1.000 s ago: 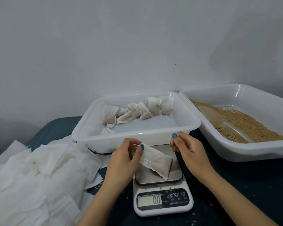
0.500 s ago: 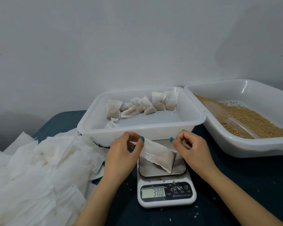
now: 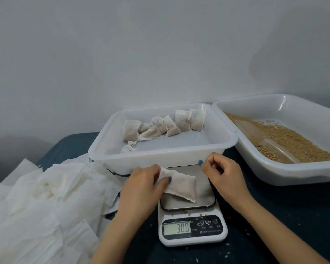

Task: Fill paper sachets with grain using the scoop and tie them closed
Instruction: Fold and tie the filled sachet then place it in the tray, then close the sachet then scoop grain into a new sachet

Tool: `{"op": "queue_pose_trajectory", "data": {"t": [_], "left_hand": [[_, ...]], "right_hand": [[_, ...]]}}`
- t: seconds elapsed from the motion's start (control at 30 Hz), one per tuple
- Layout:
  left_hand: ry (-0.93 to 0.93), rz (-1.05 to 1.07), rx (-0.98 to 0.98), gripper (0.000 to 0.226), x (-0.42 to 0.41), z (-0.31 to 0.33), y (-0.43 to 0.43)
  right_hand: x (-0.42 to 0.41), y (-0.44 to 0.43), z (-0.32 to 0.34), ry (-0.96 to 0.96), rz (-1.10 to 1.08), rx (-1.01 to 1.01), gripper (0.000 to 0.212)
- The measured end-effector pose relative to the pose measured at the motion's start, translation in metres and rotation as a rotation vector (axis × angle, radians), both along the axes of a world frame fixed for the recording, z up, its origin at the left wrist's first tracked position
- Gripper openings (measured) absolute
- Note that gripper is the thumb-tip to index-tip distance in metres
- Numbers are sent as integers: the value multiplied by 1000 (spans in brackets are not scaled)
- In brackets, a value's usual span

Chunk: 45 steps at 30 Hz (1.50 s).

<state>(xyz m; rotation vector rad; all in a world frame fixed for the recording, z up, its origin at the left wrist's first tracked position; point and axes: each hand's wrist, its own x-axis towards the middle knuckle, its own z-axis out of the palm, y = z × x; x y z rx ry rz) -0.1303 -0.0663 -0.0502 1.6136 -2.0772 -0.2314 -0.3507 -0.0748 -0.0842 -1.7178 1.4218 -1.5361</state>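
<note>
A scale (image 3: pixel 192 231) stood on the desk (image 3: pixel 284 216) at the near middle, with one sachet (image 3: pixel 181 184) lying on its plate. Directly behind it sat a tray (image 3: pixel 160 159) with filled sachets (image 3: pixel 160 126) in a row along its far side. To the right, a second tray (image 3: pixel 274 174) held grain (image 3: pixel 293 141), with a scoop (image 3: pixel 274 149) lying in it. A heap of empty sachets (image 3: pixel 36 197) lay on the left.

- Left hand (image 3: pixel 141 185), palm down, pinches one end of a paper sachet (image 3: pixel 181 185) between thumb and curled fingers, its teal thumbnail showing.
- Left forearm (image 3: pixel 114 235), bare, rises from the 6 o'clock edge toward 1 o'clock.
- Right hand (image 3: pixel 223 172), at the left hand's 3 o'clock and apart from it, has its fingers curled and its thumb tip pressed to the index finger; whether it pinches anything cannot be told.
- Right forearm (image 3: pixel 274 229), bare, reaches in from 5 o'clock toward 11 o'clock.
</note>
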Motion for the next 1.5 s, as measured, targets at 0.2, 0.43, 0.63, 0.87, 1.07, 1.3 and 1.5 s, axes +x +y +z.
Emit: {"op": "queue_pose_trajectory", "data": {"t": [0.2, 0.43, 0.63, 0.87, 1.07, 1.3, 1.5], "left_hand": [[10, 90, -135, 25, 45, 42, 19], [130, 107, -206, 12, 73, 97, -13], [91, -117, -330, 6, 55, 108, -81], [-433, -282, -15, 10, 47, 66, -117], [-398, -296, 30, 11, 56, 72, -109], [-363, -187, 34, 20, 72, 93, -52], [-920, -170, 350, 58, 79, 49, -30]], "right_hand": [[1, 1, -1, -29, 22, 13, 33], [3, 2, 2, -49, 46, 22, 34], [4, 5, 5, -62, 61, 25, 31], [5, 5, 5, -44, 85, 32, 34], [8, 6, 6, -32, 114, 32, 34], [8, 7, 7, -32, 107, 37, 33], [10, 8, 7, -11, 118, 35, 32]]}}
